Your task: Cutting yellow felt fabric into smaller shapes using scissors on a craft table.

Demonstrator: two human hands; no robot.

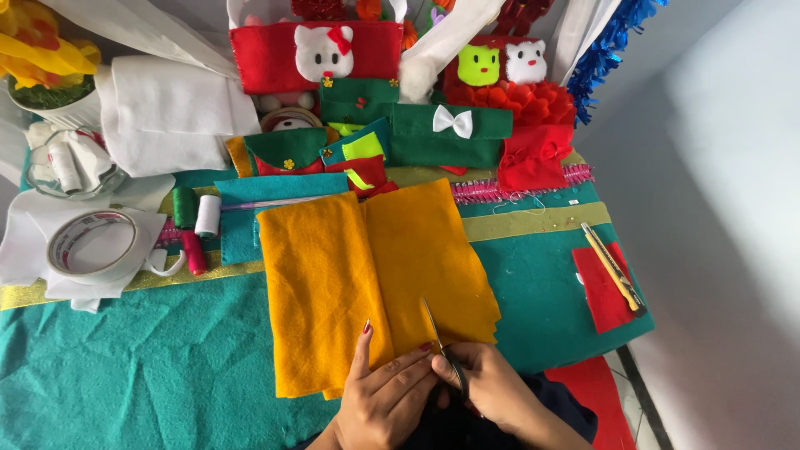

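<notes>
My right hand (492, 385) is closed around the handles of the scissors (440, 343), whose blades point up and away from me into the yellow felt (375, 275). The blades run along the fold line near the middle of the felt's near edge; they look slightly parted, though I cannot be sure from here. My left hand (385, 396) lies just beside the right, touching it, with fingers spread flat and pinning the felt's near edge down, the forefinger stretched up onto the cloth.

The felt is folded like an open book and lies directly ahead of both hands, on the teal cloth (125, 375) that covers the surface. A second teal piece (242, 217) pokes out from under its far left corner.

To the left sit a tape roll (90, 244) and thread spools (196, 218). To the right, well apart from my hands, a cutter (612, 267) rests on a red patch (602, 292). Finished felt pouches (450, 133) in red and green crowd the far edge.
</notes>
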